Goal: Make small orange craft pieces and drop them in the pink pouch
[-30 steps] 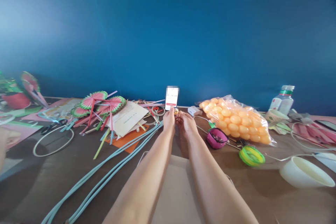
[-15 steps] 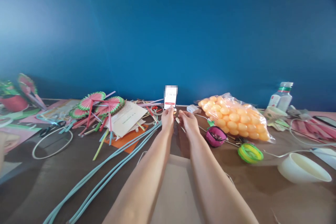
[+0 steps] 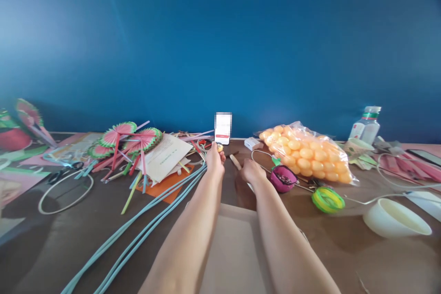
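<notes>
My left hand [image 3: 215, 160] is closed, its thumb and fingers pinching a small round gold-coloured piece [image 3: 219, 148] just in front of the phone. The phone [image 3: 223, 131] stands upright against the blue wall with its screen lit, partly blurred. Low over the table, my right hand [image 3: 252, 171] has its fingers curled down on a pale stick-like tool [image 3: 235, 162]. The tool's far end sticks out to the left of the fingers, and its middle is hidden under the hand. A small dark thing lies just beyond it, too small to name.
Right of my hands are a white box [image 3: 252, 143], a purple pouch [image 3: 283, 178], a bag of orange balls [image 3: 310, 154], a green tape roll [image 3: 328, 200] and a white bowl [image 3: 396, 218]. Leftward lie papers [image 3: 165, 156], watermelon paper fans [image 3: 119, 134] and light-blue cords [image 3: 151, 209].
My hands have drawn apart. The left moved slightly left and down from the phone with the round piece; the right came down and right onto the pale stick-like tool.
</notes>
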Motion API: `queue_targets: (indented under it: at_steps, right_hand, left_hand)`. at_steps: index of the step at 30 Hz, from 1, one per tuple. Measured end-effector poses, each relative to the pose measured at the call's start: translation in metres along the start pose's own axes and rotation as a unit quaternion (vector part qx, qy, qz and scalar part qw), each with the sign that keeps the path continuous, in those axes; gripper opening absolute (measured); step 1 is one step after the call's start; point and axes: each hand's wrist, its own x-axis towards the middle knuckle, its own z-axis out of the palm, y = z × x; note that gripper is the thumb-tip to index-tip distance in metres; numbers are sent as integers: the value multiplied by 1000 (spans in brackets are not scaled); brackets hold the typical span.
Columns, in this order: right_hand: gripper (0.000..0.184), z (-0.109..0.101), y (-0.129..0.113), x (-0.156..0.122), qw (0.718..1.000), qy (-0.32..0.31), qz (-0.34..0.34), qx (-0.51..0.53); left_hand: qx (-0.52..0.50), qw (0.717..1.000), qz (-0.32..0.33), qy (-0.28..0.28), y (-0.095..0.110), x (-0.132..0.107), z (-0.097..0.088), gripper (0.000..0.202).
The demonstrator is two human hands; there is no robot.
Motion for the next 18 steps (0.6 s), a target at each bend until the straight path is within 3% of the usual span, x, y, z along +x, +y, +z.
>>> queue_targets:
  at_steps: [4, 11, 18]
  right_hand:
    - [23, 3, -1, 4, 998, 30, -9, 46]
    - [30, -7, -7, -2, 980, 138, -8, 142]
    - [29, -20, -16, -19, 955, 236, -87, 159]
  left_hand:
    - [-30, 999, 7, 19, 2, 1, 0, 21]
    - [-41, 997, 39, 45, 5, 2, -2, 14]
    - [-73, 996, 6, 40, 7, 7, -1, 12]
